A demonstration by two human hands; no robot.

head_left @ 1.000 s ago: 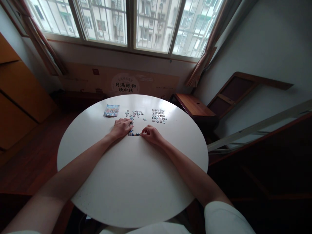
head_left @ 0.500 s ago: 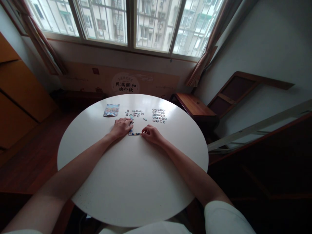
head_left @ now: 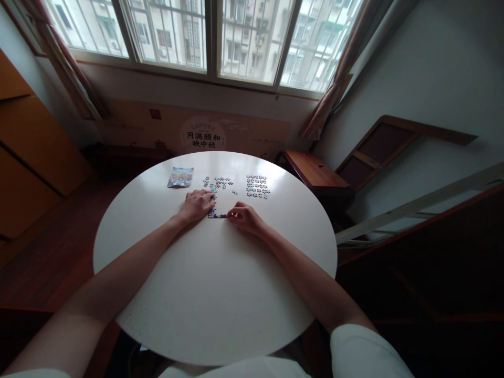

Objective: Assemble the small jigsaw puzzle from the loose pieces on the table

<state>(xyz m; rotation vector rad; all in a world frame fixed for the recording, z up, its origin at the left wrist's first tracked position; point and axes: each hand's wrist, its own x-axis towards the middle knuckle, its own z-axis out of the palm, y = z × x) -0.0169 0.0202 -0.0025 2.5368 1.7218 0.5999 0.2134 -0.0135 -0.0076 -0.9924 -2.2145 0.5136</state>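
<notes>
On the white round table [head_left: 220, 294], a partly joined jigsaw puzzle [head_left: 218, 216] forms an L, with a column on the left and a row along the near side. My left hand [head_left: 196, 205] rests with bent fingers against the left column, holding it and covering part of it. At the right end of the near row, my right hand [head_left: 244, 216] is closed in a pinch; the jigsaw piece between its fingertips is mostly hidden. Loose jigsaw pieces [head_left: 222, 182] lie scattered beyond the puzzle. More pieces [head_left: 257, 186] stand in tidy rows farther right.
A picture sheet or packet [head_left: 181, 177] with a colourful print lies at the table's far left. Behind the table are a printed cardboard panel [head_left: 252, 128] and barred windows. A wooden bench [head_left: 315, 169] stands past the far right edge.
Both hands stay nearly where they were. The right fingertips shift very slightly at the end of the near row.
</notes>
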